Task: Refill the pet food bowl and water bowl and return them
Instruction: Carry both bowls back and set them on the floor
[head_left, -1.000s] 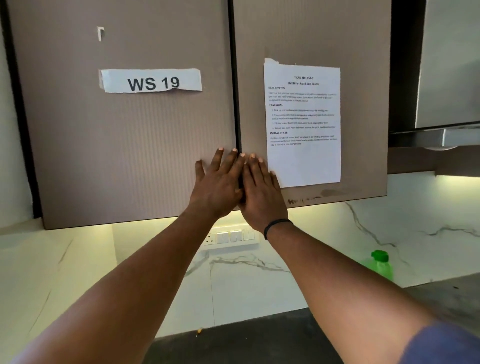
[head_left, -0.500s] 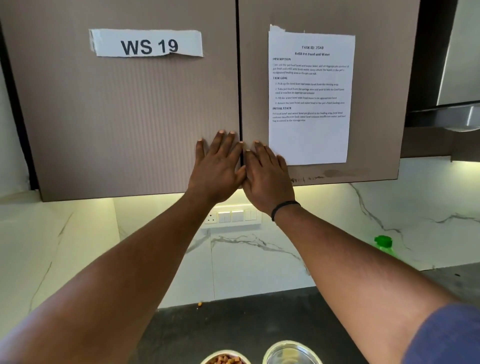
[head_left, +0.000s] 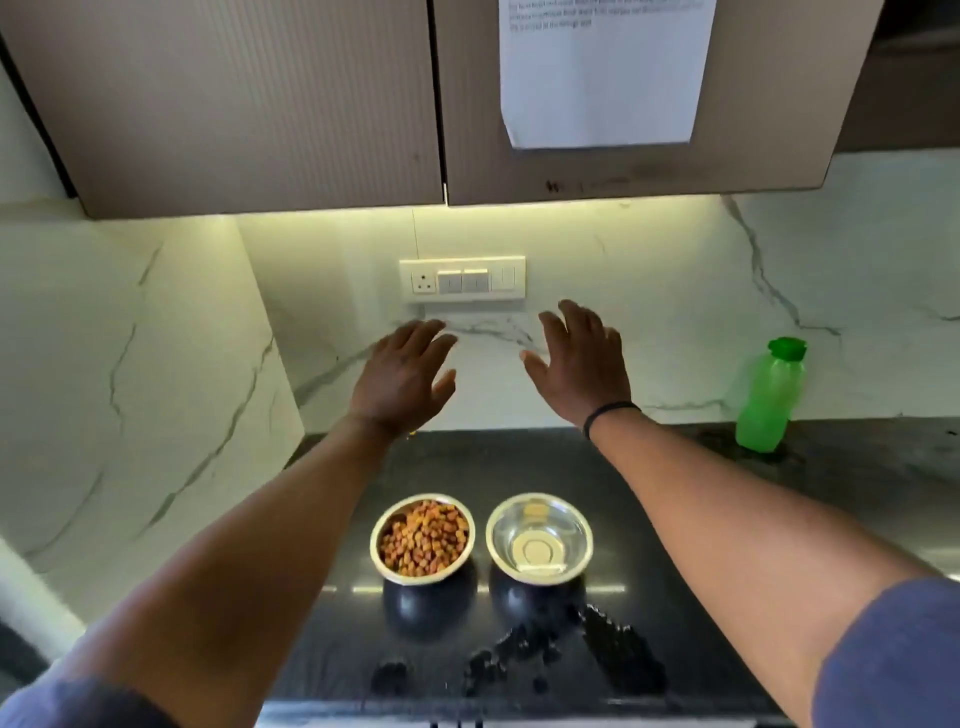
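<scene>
Both arms reach forward, left hand (head_left: 402, 376) and right hand (head_left: 584, 364) spread, holding nothing.

Taped paper sheet (head_left: 605, 78) cut off by top edge, its print blurred, illegible.

Food bowl (head_left: 422, 535): silver steel rim, orange-brown kibble inside. Water bowl (head_left: 539, 535): silver steel, pale reflective interior. Bench (head_left: 675, 493): black, glossy, with faint light streaks. Backsplash (head_left: 675, 291): white marble pattern with grey veins, tinted yellow under the cabinets. Cabinet doors (head_left: 234, 104): taupe-brown with fine vertical ribbing. Paper sheet (head_left: 602, 88): white with black print. Bottle (head_left: 770, 397): translucent green, darker green cap. Switch plate (head_left: 462, 278): white. Wristband (head_left: 608, 413): black. Sleeve (head_left: 893, 660): blue-grey.
</scene>
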